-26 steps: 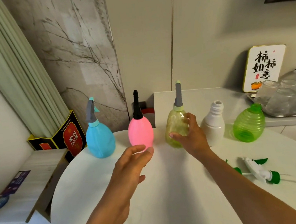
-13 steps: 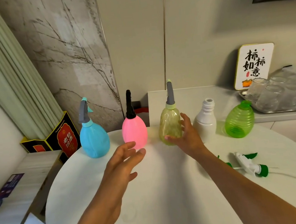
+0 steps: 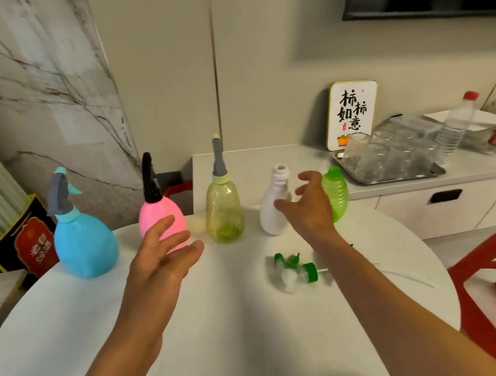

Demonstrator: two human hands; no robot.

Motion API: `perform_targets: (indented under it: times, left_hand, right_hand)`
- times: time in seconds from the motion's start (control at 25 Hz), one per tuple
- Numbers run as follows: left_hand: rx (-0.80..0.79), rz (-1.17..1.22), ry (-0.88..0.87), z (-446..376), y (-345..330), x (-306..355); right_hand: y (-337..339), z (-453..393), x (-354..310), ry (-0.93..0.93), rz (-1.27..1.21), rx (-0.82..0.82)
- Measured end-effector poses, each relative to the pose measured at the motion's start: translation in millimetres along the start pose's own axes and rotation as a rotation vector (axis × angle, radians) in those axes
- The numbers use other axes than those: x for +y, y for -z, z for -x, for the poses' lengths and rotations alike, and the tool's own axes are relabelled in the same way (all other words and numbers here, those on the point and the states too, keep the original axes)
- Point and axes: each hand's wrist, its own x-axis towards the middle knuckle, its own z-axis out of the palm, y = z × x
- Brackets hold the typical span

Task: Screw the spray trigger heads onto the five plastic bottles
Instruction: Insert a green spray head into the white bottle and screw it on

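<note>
— Reaching for the white bottle (image 3: 274, 208) now: my right hand (image 3: 309, 209) is spread wide, fingers fanned around its shoulder, holding nothing. I can't tell whether the thumb touches it.

— And your other hand?

— My left hand (image 3: 161, 255) hangs loose and empty in front of the pink bottle (image 3: 164, 219), fingers relaxed, ready, I'd say, to steady a bottle or fetch a head.

— Why the line-up at the back of the table (image 3: 224, 328)?

— The bottles stand upright in a row, which I think keeps done and undone easy to tell apart. The blue bottle (image 3: 84, 244), the pink one and the yellow-green bottle (image 3: 224, 213) each carry a trigger head. The white one has a bare threaded neck, and the green ribbed bottle (image 3: 338, 192) just beside it has no trigger that I can see.

— So the count?

— Five bottles: three headed, two to go. The loose trigger heads (image 3: 295, 270) lie near my right forearm with green collars and a thin white dip tube; they're blurred, so I judge two but can't be sure.

— Next?

— Probably pulling the white bottle closer.
</note>
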Motion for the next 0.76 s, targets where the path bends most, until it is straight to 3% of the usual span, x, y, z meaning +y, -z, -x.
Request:
perform_targets:
  times: [0.24,0.48,0.64,0.76]
  left_hand:
    - [-0.057,-0.113,-0.051,8.0,-8.1,5.1]
    - [-0.089,-0.131,-0.140,13.4,-12.6,10.1]
    - [-0.155,-0.346,-0.457,28.4,-26.4,20.1]
    - [-0.155,-0.374,-0.481,34.4,-30.9,22.0]
  right_hand:
    - [-24.6,-27.5,3.1,0.014,-0.058,-0.118]
    - [15.6,-13.6,-24.8,0.058,-0.211,-0.154]
    - [54.4,40.4,-61.5,0.184,-0.392,-0.570]
    - [56.3,87.2,-64.9,0.309,-0.544,-0.729]
